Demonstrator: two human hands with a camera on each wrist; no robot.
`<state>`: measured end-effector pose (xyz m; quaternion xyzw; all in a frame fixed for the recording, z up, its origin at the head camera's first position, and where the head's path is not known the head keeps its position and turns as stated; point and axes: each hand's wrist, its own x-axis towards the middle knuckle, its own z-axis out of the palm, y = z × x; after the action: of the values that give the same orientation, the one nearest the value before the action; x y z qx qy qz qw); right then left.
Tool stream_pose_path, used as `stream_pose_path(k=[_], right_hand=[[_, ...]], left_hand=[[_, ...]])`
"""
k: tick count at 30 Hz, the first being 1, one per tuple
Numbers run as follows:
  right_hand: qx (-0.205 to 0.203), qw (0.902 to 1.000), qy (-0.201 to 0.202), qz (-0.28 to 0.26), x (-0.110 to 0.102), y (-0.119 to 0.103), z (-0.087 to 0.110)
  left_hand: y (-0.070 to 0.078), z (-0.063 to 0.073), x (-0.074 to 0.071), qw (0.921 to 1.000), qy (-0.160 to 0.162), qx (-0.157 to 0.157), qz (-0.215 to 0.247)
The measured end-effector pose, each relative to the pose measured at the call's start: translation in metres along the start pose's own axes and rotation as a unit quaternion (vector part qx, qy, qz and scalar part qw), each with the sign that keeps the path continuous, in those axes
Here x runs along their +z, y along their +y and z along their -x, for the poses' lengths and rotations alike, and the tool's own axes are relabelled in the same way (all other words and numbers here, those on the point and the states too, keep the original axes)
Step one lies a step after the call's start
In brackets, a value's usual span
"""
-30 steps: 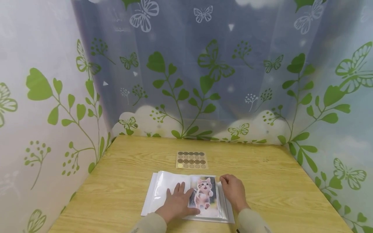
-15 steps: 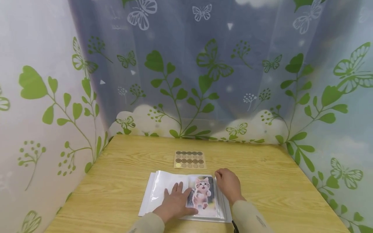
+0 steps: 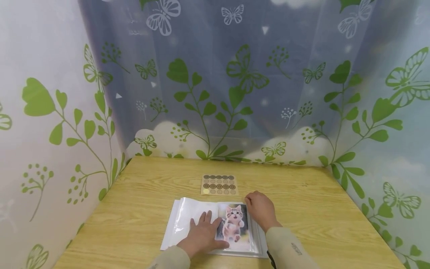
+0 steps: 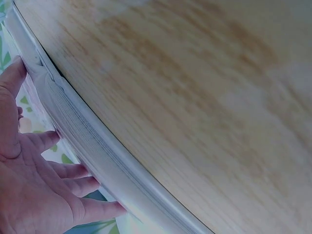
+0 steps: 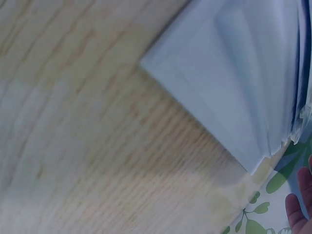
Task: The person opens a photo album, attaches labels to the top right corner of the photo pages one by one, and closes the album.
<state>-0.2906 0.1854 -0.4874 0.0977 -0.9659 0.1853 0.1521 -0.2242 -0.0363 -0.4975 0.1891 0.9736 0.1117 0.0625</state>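
Spreading its fingers wide, the left hand (image 3: 203, 232) rests across the near middle of an open album (image 3: 169, 229), grasping nothing, its thumb over the near left part of a kitten picture (image 3: 234, 226). The album lies at the near middle of the wooden table (image 3: 309, 216); its right-hand clear sleeve (image 3: 252, 241) contains the picture, and its left page (image 3: 187, 213) shows white. At the picture's far right corner, the right hand (image 3: 261, 209) curls its fingers; whether they pinch the sleeve, I cannot tell. Beyond lies a sheet of round stickers (image 3: 219, 184), then a leaf-patterned curtain (image 3: 262, 127).
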Motion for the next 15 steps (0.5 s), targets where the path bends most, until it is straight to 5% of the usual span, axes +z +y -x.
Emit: stream_pose_path(k=[15], right_hand=[[-0.038,0.9975,0.017,0.057,0.0074,0.0005,0.0009]], left_hand=[[-0.0001,0.0015,-0.0029,1.0,0.004,-0.001,0.008]])
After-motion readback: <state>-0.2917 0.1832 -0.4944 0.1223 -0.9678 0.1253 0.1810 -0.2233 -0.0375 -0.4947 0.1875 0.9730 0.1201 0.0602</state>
